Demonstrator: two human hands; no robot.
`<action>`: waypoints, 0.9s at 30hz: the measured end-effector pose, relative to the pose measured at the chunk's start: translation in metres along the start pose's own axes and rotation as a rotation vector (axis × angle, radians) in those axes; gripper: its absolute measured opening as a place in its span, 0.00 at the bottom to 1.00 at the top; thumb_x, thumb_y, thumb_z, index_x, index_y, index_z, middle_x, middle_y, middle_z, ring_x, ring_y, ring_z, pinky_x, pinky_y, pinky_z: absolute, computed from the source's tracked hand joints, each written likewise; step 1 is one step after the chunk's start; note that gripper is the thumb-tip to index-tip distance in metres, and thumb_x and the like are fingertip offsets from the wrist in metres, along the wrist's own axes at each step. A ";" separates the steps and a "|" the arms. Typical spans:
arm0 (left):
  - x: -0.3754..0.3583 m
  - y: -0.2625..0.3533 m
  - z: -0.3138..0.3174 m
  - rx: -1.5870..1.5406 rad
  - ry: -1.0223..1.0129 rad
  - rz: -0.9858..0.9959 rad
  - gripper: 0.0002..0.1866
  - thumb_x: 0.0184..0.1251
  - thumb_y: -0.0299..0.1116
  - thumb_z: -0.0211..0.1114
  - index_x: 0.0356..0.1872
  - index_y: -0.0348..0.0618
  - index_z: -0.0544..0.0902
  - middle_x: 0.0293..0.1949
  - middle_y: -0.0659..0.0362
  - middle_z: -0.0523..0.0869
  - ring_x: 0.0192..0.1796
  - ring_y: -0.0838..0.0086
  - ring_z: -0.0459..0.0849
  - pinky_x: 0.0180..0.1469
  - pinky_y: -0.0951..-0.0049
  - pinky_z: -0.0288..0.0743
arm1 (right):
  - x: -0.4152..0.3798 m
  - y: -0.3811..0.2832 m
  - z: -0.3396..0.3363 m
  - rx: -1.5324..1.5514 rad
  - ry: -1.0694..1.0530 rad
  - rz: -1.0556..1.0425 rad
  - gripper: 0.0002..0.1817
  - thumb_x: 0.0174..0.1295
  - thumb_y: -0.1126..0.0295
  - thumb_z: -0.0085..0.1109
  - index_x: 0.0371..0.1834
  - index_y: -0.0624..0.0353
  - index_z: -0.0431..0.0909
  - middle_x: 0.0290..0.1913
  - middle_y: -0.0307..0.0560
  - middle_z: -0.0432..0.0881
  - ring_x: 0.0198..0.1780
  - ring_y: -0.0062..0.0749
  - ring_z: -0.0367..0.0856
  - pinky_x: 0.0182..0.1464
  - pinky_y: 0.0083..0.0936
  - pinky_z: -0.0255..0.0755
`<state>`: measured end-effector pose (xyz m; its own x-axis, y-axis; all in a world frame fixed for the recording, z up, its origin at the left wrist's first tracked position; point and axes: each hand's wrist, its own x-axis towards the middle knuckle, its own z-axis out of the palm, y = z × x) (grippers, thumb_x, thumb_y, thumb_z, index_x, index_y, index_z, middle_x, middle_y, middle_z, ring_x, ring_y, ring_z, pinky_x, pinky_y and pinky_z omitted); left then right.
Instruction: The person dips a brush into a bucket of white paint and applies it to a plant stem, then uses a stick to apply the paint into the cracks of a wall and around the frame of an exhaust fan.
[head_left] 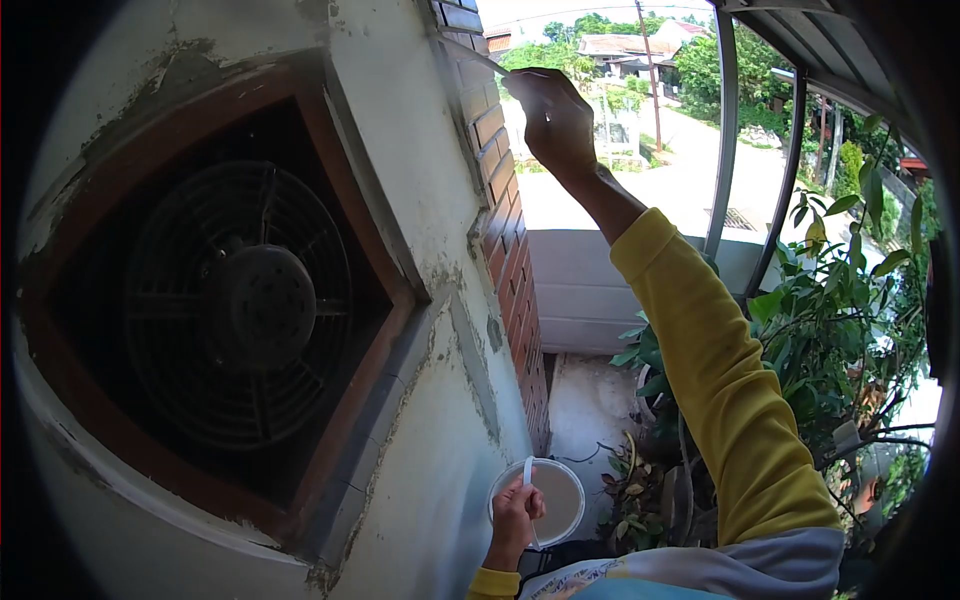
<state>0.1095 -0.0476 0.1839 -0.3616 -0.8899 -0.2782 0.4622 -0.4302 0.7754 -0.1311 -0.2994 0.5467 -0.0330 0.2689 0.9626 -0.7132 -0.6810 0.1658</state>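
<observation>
My left hand (515, 512) is wrapped round the white handle of a round bucket (582, 495), held low against the wall. Something pale greyish fills the bucket's inside. Up at the corner, my right hand (552, 115) grips a thin, pale, stick-like tool (480, 58). The tool points left, and its far end meets the edge where the painted wall (385, 80) joins the brick facing (490, 125). I cannot tell what kind of tool tip it has.
A large fan (262, 305) sits in a brown-framed wall opening (365, 200) at left. Leafy plants (810, 320) crowd the right side, near metal posts (727, 130). A low white wall (590, 290) stands ahead, with a road and houses beyond.
</observation>
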 end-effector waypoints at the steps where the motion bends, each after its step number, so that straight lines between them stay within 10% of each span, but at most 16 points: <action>1: -0.001 0.000 -0.001 0.002 0.001 -0.002 0.20 0.69 0.25 0.48 0.61 0.32 0.71 0.18 0.62 0.71 0.17 0.82 0.64 0.21 0.80 0.61 | -0.004 -0.004 -0.003 -0.009 -0.016 -0.005 0.04 0.61 0.79 0.57 0.39 0.64 0.79 0.37 0.51 0.82 0.34 0.36 0.85 0.34 0.25 0.80; 27: -0.005 -0.005 0.001 0.013 -0.006 0.003 0.20 0.69 0.26 0.48 0.61 0.32 0.71 0.18 0.63 0.71 0.17 0.82 0.64 0.21 0.80 0.60 | -0.001 -0.021 -0.025 -0.165 -0.176 0.037 0.07 0.64 0.74 0.54 0.31 0.67 0.78 0.27 0.52 0.83 0.27 0.34 0.85 0.30 0.25 0.79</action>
<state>0.1083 -0.0407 0.1818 -0.3652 -0.8902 -0.2724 0.4530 -0.4256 0.7833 -0.1331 -0.2684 0.5369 0.0510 0.1129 0.9923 -0.8191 -0.5637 0.1062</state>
